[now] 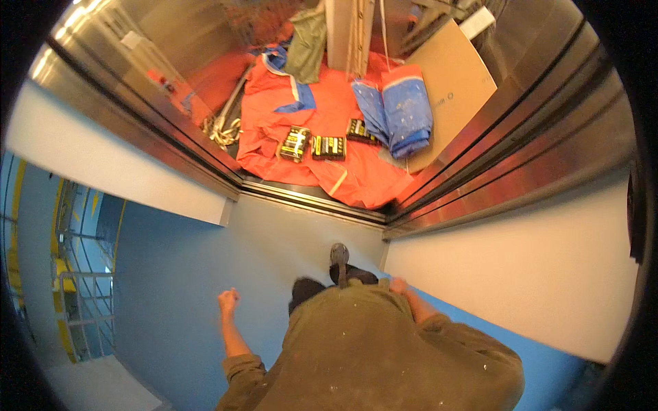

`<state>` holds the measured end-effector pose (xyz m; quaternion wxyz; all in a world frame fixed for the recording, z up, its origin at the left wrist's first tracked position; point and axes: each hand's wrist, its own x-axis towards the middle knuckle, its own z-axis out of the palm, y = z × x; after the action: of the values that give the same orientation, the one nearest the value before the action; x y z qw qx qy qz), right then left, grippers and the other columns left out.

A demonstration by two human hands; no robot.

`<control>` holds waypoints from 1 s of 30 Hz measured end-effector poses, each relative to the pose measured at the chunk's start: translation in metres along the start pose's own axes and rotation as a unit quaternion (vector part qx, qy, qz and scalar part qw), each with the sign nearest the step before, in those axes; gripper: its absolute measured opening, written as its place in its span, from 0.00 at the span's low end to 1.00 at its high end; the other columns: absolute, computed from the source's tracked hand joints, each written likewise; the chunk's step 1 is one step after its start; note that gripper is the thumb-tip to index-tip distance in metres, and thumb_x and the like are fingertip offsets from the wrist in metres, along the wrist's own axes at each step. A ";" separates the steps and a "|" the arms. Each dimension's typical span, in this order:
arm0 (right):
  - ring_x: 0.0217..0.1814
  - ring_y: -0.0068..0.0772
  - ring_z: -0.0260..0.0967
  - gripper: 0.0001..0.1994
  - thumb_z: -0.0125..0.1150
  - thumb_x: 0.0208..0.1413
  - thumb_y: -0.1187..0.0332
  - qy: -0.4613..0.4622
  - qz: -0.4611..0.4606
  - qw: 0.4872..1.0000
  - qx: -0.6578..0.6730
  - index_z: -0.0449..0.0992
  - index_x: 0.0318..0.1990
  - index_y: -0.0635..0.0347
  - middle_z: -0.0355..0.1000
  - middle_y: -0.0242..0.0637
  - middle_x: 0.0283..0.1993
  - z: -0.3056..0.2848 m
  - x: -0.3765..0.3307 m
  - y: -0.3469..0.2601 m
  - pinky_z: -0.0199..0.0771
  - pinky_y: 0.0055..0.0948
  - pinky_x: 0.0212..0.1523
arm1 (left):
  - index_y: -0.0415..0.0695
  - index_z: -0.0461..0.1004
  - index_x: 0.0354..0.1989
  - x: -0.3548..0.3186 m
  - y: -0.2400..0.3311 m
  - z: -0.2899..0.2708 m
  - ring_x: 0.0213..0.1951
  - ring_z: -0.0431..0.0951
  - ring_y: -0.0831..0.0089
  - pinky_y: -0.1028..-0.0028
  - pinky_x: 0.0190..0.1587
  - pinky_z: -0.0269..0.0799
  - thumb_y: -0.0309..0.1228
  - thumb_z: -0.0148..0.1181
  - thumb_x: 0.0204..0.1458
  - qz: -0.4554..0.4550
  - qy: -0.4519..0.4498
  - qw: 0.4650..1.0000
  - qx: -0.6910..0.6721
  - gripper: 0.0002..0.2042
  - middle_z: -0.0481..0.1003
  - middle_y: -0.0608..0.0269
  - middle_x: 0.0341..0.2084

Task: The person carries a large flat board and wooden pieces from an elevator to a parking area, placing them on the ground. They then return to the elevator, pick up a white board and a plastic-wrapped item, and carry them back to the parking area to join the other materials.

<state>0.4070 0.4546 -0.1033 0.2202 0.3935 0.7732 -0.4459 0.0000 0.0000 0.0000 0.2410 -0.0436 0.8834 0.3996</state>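
My left hand [229, 299] hangs out to the left over the blue-grey floor, its fingers curled into a loose fist with nothing seen in it. Close by the hem of my olive top [370, 335], my right hand [398, 285] is small and blurred, and its fingers cannot be made out. Neither hand touches the things ahead. There, a red-orange sheet [274, 109] covers the floor of a metal-walled lift. On it lie several black-and-yellow packs [329, 148] and a folded blue sheet [406, 113].
A metal door sill [312, 198] crosses in front of the lift. Inside, a cardboard panel [456, 92] leans at the right, near upright boards [349, 34] and an olive cloth [306, 44]. Coiled rope [224, 131] lies at the left. White walls [507, 274] flank the opening; railings [86, 308] stand far left.
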 end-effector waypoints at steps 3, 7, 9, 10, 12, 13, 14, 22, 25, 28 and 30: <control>0.22 0.29 0.71 0.13 0.49 0.50 0.62 0.082 0.004 0.983 0.162 0.74 0.28 0.62 0.73 0.39 0.23 -0.072 0.051 -0.055 0.70 0.28 0.23 | 0.42 0.70 0.23 0.041 0.013 0.033 0.18 0.69 0.72 0.71 0.18 0.64 0.33 0.51 0.52 -0.169 -0.126 0.977 0.021 0.10 0.70 0.63 0.15; 0.23 0.23 0.71 0.10 0.51 0.53 0.64 0.172 -0.019 0.926 0.336 0.74 0.34 0.62 0.73 0.36 0.24 -0.167 0.098 -0.120 0.69 0.22 0.22 | 0.43 0.69 0.34 0.077 -0.004 0.064 0.25 0.72 0.67 0.69 0.20 0.65 0.33 0.50 0.51 -0.345 -0.138 0.916 -0.149 0.07 0.72 0.58 0.28; 0.23 0.24 0.71 0.10 0.51 0.52 0.65 0.198 0.032 0.928 0.313 0.73 0.34 0.63 0.73 0.37 0.24 -0.190 0.130 -0.135 0.69 0.23 0.21 | 0.43 0.69 0.35 0.120 0.038 0.080 0.25 0.72 0.67 0.71 0.20 0.65 0.32 0.49 0.51 -0.355 -0.168 0.917 -0.064 0.07 0.72 0.59 0.27; 0.23 0.25 0.71 0.10 0.51 0.52 0.65 0.211 0.058 0.928 0.302 0.73 0.33 0.63 0.73 0.38 0.24 -0.200 0.147 -0.141 0.69 0.23 0.21 | 0.43 0.69 0.35 0.145 0.062 0.085 0.25 0.72 0.67 0.71 0.20 0.65 0.31 0.49 0.51 -0.358 -0.182 0.915 -0.022 0.07 0.72 0.59 0.27; 0.21 0.27 0.71 0.09 0.50 0.52 0.67 0.210 0.016 0.952 0.221 0.74 0.31 0.62 0.73 0.38 0.23 -0.191 0.184 -0.116 0.70 0.26 0.22 | 0.42 0.70 0.33 0.201 0.108 0.097 0.22 0.71 0.69 0.72 0.19 0.64 0.29 0.49 0.50 -0.343 -0.151 0.926 -0.041 0.06 0.72 0.59 0.24; 0.20 0.30 0.72 0.10 0.51 0.50 0.66 0.170 0.090 0.969 0.154 0.74 0.28 0.63 0.73 0.38 0.21 -0.183 0.202 -0.107 0.72 0.27 0.22 | 0.42 0.70 0.32 0.232 0.129 0.101 0.21 0.70 0.69 0.73 0.18 0.63 0.28 0.48 0.49 -0.337 -0.134 0.931 -0.052 0.06 0.72 0.59 0.23; 0.21 0.31 0.72 0.10 0.52 0.47 0.66 0.164 0.083 0.980 0.081 0.75 0.25 0.63 0.74 0.39 0.21 -0.176 0.210 -0.100 0.73 0.29 0.24 | 0.42 0.71 0.31 0.272 0.156 0.097 0.19 0.69 0.70 0.73 0.17 0.62 0.28 0.49 0.49 -0.311 -0.161 0.936 -0.045 0.05 0.71 0.59 0.21; 0.26 0.34 0.73 0.12 0.54 0.44 0.63 0.072 0.204 0.936 0.276 0.77 0.31 0.62 0.74 0.42 0.24 -0.244 0.274 -0.251 0.72 0.32 0.29 | 0.45 0.67 0.19 0.588 0.376 0.092 0.12 0.63 0.77 0.76 0.13 0.55 0.29 0.49 0.48 0.043 -0.279 0.949 -0.140 0.07 0.66 0.67 0.13; 0.24 0.30 0.74 0.13 0.54 0.47 0.62 0.163 0.191 0.935 0.252 0.76 0.31 0.64 0.75 0.40 0.24 -0.271 0.300 -0.298 0.74 0.27 0.27 | 0.42 0.71 0.31 0.606 0.589 0.175 0.19 0.70 0.82 0.82 0.18 0.62 0.30 0.51 0.50 0.095 -0.165 0.982 0.010 0.05 0.71 0.68 0.20; 0.25 0.35 0.74 0.15 0.55 0.47 0.59 0.156 0.207 0.947 0.189 0.77 0.32 0.64 0.75 0.44 0.25 -0.288 0.349 -0.298 0.74 0.32 0.29 | 0.41 0.72 0.33 0.621 0.720 0.232 0.24 0.71 0.80 0.80 0.26 0.66 0.30 0.53 0.51 0.191 -0.195 0.962 -0.011 0.06 0.72 0.67 0.23; 0.26 0.40 0.73 0.18 0.55 0.46 0.55 0.175 0.194 0.938 0.229 0.77 0.29 0.64 0.74 0.47 0.24 -0.316 0.384 -0.318 0.73 0.36 0.30 | 0.41 0.72 0.32 0.642 0.763 0.269 0.27 0.71 0.79 0.77 0.31 0.67 0.28 0.54 0.50 0.268 -0.201 0.942 -0.008 0.05 0.72 0.67 0.24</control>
<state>-0.0734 0.7926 -0.0442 0.0674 0.6474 0.5849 -0.4840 -0.6659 0.7856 0.0748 0.2973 0.2738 0.7922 0.4571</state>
